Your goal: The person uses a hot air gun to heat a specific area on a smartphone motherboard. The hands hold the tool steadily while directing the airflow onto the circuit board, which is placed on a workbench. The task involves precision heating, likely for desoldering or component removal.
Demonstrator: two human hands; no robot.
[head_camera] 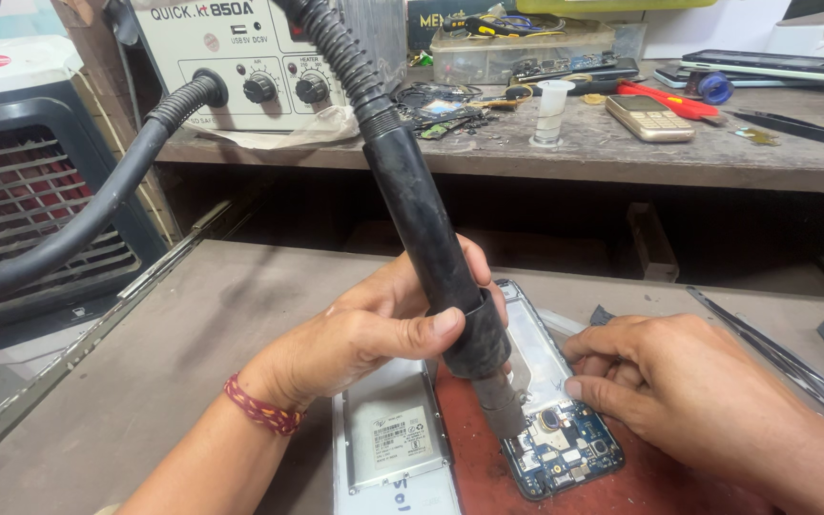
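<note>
Two hands are seen low over the table (193, 315). The left hand (374, 329) is raised from a wrist with a red thread band (259, 408), and its fingers (436, 324) are wrapped tightly round the black handle of one hot-air wand (431, 248). The wand is held tilted, its top leaning away to the left, and its metal nozzle (503, 410) is pointed down at the lower end of one opened phone (550, 420), just above the blue circuit board (569, 453); whether the nozzle touches the board cannot be told. The right hand (689, 381) is laid palm down beside the phone, fingers curled half closed, with the fingertips (579, 389) pressed against the phone's right edge; nothing is gripped in it.

The phone is set on a red mat (622, 486) in front of the person. One silver back panel (398, 439) is laid to its left, partly under the left hand. One ribbed hose is run from the wand up to one white hot-air station (240, 57) on the upper shelf. One pair of tweezers (784, 358) is seen at the right. On the shelf one gold keypad phone (648, 118) and one small clear cup (552, 107) are counted.
</note>
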